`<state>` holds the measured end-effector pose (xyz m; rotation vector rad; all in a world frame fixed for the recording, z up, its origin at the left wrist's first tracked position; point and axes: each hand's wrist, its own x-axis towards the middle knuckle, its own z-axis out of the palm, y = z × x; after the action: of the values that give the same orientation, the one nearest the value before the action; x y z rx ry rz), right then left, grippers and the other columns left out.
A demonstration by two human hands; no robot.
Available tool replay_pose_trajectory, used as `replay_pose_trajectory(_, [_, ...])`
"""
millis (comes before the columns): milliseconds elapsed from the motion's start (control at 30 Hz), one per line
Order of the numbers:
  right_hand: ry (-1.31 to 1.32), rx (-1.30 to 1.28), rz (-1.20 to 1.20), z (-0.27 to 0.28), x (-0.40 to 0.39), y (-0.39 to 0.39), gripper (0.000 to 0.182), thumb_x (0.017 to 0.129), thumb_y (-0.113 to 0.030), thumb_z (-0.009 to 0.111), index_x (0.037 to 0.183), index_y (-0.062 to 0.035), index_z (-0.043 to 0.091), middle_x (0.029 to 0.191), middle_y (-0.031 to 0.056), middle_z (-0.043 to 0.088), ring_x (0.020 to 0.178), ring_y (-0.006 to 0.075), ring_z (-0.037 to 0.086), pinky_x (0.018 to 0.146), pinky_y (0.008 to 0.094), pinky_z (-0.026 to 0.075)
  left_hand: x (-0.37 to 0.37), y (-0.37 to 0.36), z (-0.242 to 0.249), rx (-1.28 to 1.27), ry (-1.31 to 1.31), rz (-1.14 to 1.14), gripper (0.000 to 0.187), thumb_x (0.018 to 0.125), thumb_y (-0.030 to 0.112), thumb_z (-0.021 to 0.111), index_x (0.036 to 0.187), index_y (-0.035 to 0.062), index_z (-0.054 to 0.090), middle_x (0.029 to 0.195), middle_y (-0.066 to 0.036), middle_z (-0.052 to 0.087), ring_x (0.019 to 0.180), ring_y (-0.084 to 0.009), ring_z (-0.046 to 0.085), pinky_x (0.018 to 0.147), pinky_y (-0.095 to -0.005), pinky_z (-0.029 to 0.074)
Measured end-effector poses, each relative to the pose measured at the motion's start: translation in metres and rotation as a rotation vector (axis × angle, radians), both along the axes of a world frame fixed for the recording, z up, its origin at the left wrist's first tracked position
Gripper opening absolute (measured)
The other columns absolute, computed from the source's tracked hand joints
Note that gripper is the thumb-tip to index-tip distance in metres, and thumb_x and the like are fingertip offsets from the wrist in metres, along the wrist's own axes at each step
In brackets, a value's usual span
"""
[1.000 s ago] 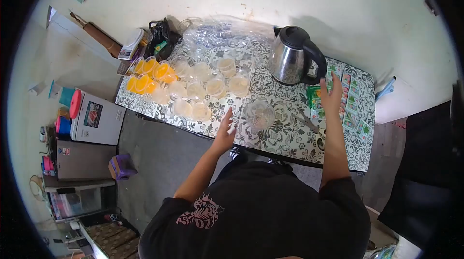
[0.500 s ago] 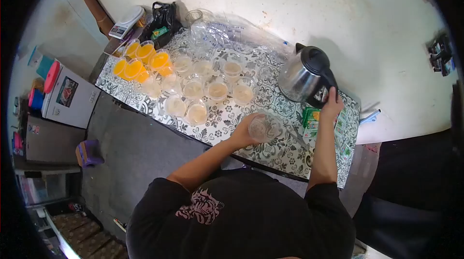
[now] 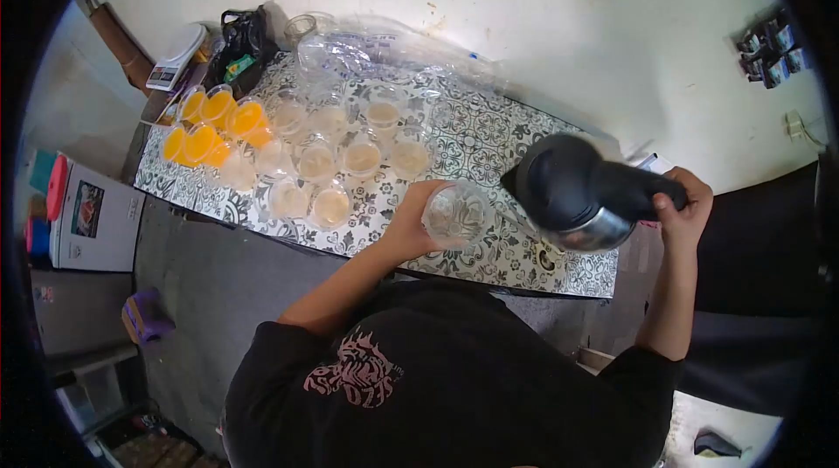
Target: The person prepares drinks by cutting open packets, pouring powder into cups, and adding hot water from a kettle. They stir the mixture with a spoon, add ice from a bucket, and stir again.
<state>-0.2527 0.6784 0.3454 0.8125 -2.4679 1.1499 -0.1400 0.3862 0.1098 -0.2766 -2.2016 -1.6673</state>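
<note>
My left hand (image 3: pixel 412 221) is wrapped round a clear plastic cup (image 3: pixel 456 213) over the front of the patterned table (image 3: pixel 511 263). No coloured contents show in this cup. By its black handle, my right hand (image 3: pixel 684 208) grips an electric kettle (image 3: pixel 568 193) with a black lid and shiny metal body. The kettle is lifted, its spout turned toward the cup but apart from it. Left of my left hand stand several cups with pale contents (image 3: pixel 330 204). Beyond them are several cups of orange liquid (image 3: pixel 201 142).
Along the table's back edge lies clear plastic wrapping (image 3: pixel 376 57), with a glass jar (image 3: pixel 301 27) beside it. A black plastic bag (image 3: pixel 242 48) and a white kitchen scale (image 3: pixel 179 57) sit at the far left. A white refrigerator (image 3: pixel 96 219) stands left of the table.
My right hand has lifted the kettle off the table and brought it nearer to me, spout toward the cup. My left hand still holds the cup. The whole view has shifted.
</note>
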Motion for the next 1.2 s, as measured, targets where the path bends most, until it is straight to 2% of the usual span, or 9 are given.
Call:
replay_pose_trajectory(67, [-0.096,0.105,0.023,0.014,0.020,-0.016,0.046,0.055,-0.035,0.081,0.059,0.0004,0.052,0.052,-0.0007,0.046,0.051,0.0065,0.042,0.046,0.0219,0.033,-0.001,0.000,0.008,-0.043,0.036,-0.012,0.083,0.053,0.026,0.085,0.123,0.0063,0.044,0.117,-0.012,0.048,0.109,-0.0290,0.045,0.094,-0.0383,0.035])
replay_pose_trajectory(233, [0.072,0.425,0.076,0.031,0.047,-0.043,0.046,0.051,-0.034,0.081,0.053,0.0004,0.052,0.045,0.0078,0.043,0.041,0.0158,0.043,0.043,0.0261,0.033,-0.002,0.004,0.024,-0.152,0.121,-0.052,0.081,0.055,0.033,0.082,0.122,0.0064,0.045,0.118,-0.014,0.048,0.109,-0.0319,0.044,0.094,-0.0408,0.035])
replay_pose_trajectory(300, [0.110,0.508,0.070,0.038,0.053,-0.050,0.046,0.049,-0.037,0.082,0.053,-0.0006,0.053,0.044,0.0096,0.045,0.038,0.0217,0.045,0.042,0.0274,0.035,-0.001,0.006,0.023,-0.182,0.076,-0.075,0.081,0.056,0.035,0.081,0.122,0.0054,0.045,0.119,-0.015,0.048,0.110,-0.0330,0.044,0.095,-0.0416,0.034])
replay_pose_trajectory(500, [0.226,0.607,0.137,0.057,0.066,-0.072,0.046,0.050,-0.038,0.082,0.053,-0.0015,0.054,0.044,0.0091,0.047,0.040,0.0231,0.050,0.042,0.0275,0.037,0.005,0.012,0.011,-0.154,0.036,-0.118,0.084,0.055,0.034,0.081,0.123,0.0028,0.044,0.121,-0.017,0.047,0.111,-0.0343,0.043,0.096,-0.0423,0.033])
replay_pose_trajectory(600, [0.122,0.630,0.071,0.060,0.073,-0.077,0.054,0.045,-0.043,0.080,0.055,-0.0008,0.047,0.048,0.0103,0.041,0.047,0.0242,0.039,0.047,0.0313,0.031,0.008,0.010,0.013,-0.154,0.030,-0.123,0.083,0.055,0.032,0.081,0.123,0.0024,0.044,0.121,-0.017,0.047,0.111,-0.0342,0.043,0.097,-0.0420,0.033])
replay_pose_trajectory(700, [0.135,0.638,0.082,0.063,0.077,-0.086,0.055,0.045,-0.045,0.079,0.054,-0.0013,0.047,0.048,0.0105,0.040,0.047,0.0261,0.039,0.048,0.0327,0.031,0.010,0.010,0.015,-0.151,0.027,-0.148,0.082,0.056,0.030,0.081,0.124,0.0025,0.043,0.121,-0.017,0.047,0.111,-0.0339,0.042,0.097,-0.0418,0.033])
replay_pose_trajectory(1100, [0.171,0.660,0.081,0.070,0.076,-0.095,0.058,0.045,-0.045,0.079,0.052,-0.0003,0.043,0.048,0.0108,0.035,0.044,0.0255,0.035,0.045,0.0319,0.029,0.019,0.002,0.018,-0.111,-0.012,-0.170,0.084,0.055,0.030,0.081,0.125,0.0037,0.042,0.120,-0.017,0.047,0.111,-0.0339,0.043,0.096,-0.0411,0.033])
replay_pose_trajectory(1200, [0.267,0.721,0.128,0.077,0.076,-0.100,0.043,0.051,-0.035,0.081,0.055,0.0003,0.057,0.046,0.0109,0.050,0.039,0.0223,0.051,0.042,0.0281,0.038,0.017,0.002,0.013,-0.103,0.010,-0.159,0.084,0.055,0.030,0.081,0.125,0.0041,0.043,0.119,-0.017,0.047,0.110,-0.0336,0.043,0.096,-0.0411,0.033])
